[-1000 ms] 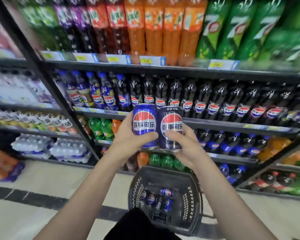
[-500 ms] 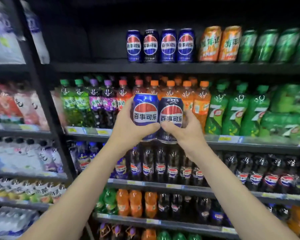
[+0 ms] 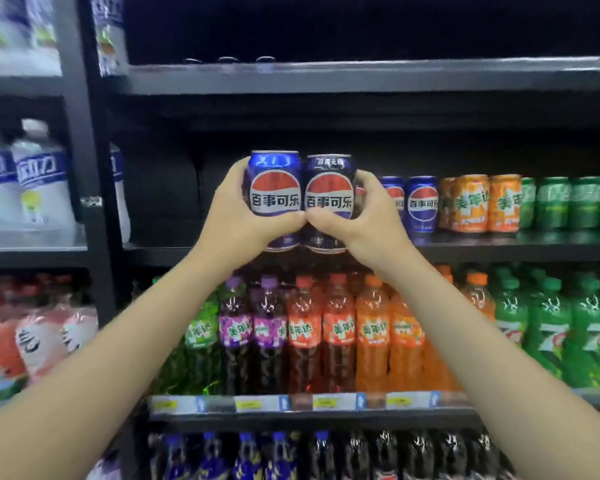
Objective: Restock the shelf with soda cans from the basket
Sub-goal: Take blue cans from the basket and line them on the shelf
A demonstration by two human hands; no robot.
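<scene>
My left hand [image 3: 234, 216] grips a blue Pepsi can [image 3: 274, 195]. Right beside it, touching, my right hand [image 3: 364, 220] grips a black Pepsi can [image 3: 329, 199]. Both cans are upright, held up in front of the can shelf [image 3: 167, 252], just above its front edge. To their right on that shelf stand blue Pepsi cans [image 3: 423, 204], partly hidden behind my right hand. The basket is out of view.
Orange cans [image 3: 482, 204] and green cans [image 3: 568, 202] continue the row to the right. The shelf space left of my hands looks dark and bare. Below stand soda bottles [image 3: 340, 327]. A black upright post [image 3: 87, 168] separates a left unit with white bottles.
My view has swung upward from the basket on the floor to the can shelf. Both hands have lifted the two cans, held together, up to that shelf's height.
</scene>
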